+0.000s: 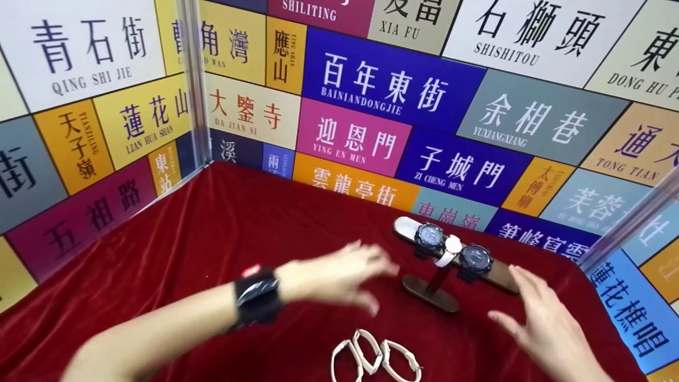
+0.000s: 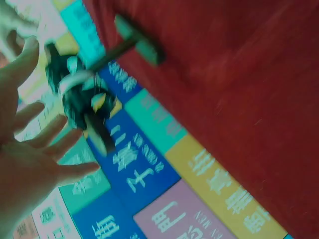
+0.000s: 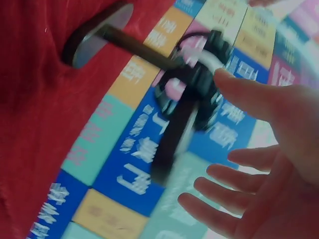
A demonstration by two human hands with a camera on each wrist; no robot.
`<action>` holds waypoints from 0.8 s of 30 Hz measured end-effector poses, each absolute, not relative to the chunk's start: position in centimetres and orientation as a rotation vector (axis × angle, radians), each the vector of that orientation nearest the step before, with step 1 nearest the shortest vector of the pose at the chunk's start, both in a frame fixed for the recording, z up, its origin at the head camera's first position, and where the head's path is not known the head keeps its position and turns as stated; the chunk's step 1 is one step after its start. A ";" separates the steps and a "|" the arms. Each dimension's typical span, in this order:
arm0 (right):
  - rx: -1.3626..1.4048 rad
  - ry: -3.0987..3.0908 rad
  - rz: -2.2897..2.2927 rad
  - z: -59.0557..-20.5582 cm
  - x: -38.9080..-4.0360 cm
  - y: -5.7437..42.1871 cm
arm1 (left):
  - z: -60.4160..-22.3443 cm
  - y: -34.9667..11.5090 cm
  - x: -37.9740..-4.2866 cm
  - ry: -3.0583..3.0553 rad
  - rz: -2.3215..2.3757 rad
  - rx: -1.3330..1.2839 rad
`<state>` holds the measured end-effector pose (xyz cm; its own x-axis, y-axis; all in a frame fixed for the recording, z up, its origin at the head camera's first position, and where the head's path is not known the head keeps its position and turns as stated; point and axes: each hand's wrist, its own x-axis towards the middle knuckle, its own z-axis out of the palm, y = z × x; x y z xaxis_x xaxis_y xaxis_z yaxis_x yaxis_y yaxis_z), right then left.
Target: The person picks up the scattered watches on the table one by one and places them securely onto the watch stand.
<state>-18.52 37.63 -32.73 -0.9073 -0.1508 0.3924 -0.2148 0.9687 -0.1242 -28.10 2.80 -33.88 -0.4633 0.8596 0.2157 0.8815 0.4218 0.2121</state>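
Red cloth (image 1: 212,254), stand (image 1: 431,296) bearing three watches (image 1: 453,245), between left hand (image 1: 337,273) and right hand (image 1: 549,321), fingers (image 3: 224,194) of both spread

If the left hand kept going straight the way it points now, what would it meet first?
Most likely the watch stand, around the dark watch nearest the left hand. Depth is unclear in the head view, so the hand might pass in front instead.
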 end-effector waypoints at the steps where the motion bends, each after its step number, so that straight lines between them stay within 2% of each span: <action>1: 0.302 -2.701 0.195 -32.9 -18.0 37.2 | -34.6 2.3 -27.3 -2.579 -0.404 -1.621; 6: 0.536 -2.516 0.030 -34.2 -15.9 34.8 | -37.9 0.3 -24.4 -2.538 -0.187 -1.732; 12: 0.783 -2.297 -0.058 -36.4 -15.2 32.2 | -40.2 -0.8 -23.0 -2.537 -0.088 -1.756; 17: 0.812 -2.313 -0.053 -37.9 -14.2 29.9 | -41.6 -1.1 -22.6 -2.468 -0.037 -1.741; 24: 0.811 -2.220 -0.033 -40.3 -13.9 27.3 | -42.5 -1.4 -22.6 -2.466 -0.239 -1.742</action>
<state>-13.89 27.26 -40.32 -0.5109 -0.5619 0.6506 -0.5420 0.7980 0.2635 -22.56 -1.38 -42.45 -0.3341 0.9248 0.1822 0.9425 0.3280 0.0633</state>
